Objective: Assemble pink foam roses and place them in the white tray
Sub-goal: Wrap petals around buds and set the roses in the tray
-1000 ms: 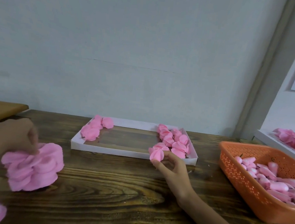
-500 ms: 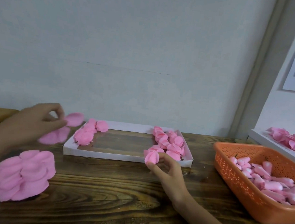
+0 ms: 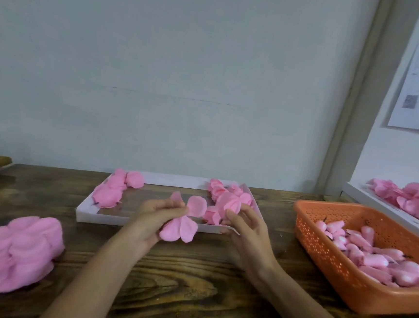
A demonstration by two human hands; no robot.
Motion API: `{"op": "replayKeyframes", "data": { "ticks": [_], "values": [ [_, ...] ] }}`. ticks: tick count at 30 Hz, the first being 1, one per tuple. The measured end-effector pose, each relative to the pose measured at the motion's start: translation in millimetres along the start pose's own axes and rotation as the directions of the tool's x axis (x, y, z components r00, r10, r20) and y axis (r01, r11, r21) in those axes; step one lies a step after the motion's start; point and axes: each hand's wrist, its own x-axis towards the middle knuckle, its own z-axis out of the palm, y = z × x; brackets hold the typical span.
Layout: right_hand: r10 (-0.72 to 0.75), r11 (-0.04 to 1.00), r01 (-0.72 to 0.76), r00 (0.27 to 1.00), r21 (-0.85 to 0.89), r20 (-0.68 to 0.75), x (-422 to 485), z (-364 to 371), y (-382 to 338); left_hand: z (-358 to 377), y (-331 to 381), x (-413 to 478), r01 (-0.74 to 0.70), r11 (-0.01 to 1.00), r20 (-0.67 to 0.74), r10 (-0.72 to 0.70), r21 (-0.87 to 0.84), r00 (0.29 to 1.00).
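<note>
My left hand pinches a flat pink foam petal piece with several lobes, held above the table in front of the white tray. Just to its right, my right hand holds a partly built pink rose by its base, fingers curled under it. The two hands are close together with a small gap between the pieces. Inside the tray, finished pink roses lie in a group at the left end and in a row at the right end.
A stack of pink petal pieces lies on the wooden table at the left. An orange plastic basket of pink rose buds stands at the right. Behind it, a second white tray holds more pink flowers. A wall closes the far side.
My left hand has lifted one petal piece off the left stack and carried it right to the centre. My right hand has kept hold of the rose, now close to the petal.
</note>
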Motion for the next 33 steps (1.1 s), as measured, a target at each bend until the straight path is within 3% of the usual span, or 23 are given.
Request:
{"op": "replayKeyframes", "data": {
  "ticks": [5,10,19,33],
  "values": [
    [-0.088,0.994,0.091,0.995,-0.056,0.053,2.1,-0.5,1.2,11.8,-21.4,2.3,0.005,1.000,0.024,-0.004,-0.020,1.000],
    [-0.166,0.977,0.170,0.985,-0.127,0.042,0.8,-1.6,-3.4,21.8,-28.2,-4.8,-0.070,0.995,-0.128,0.079,0.073,0.989],
    [-0.225,0.956,0.244,0.966,-0.163,0.128,-2.6,1.6,-7.5,29.3,-30.1,-14.1,-0.129,0.991,-0.210,0.131,0.024,0.969],
    [-0.240,0.942,0.272,0.955,-0.195,0.173,0.5,-2.1,-0.5,39.1,-32.3,-17.5,-0.095,0.995,-0.069,0.095,0.008,0.993]
  ]
}}
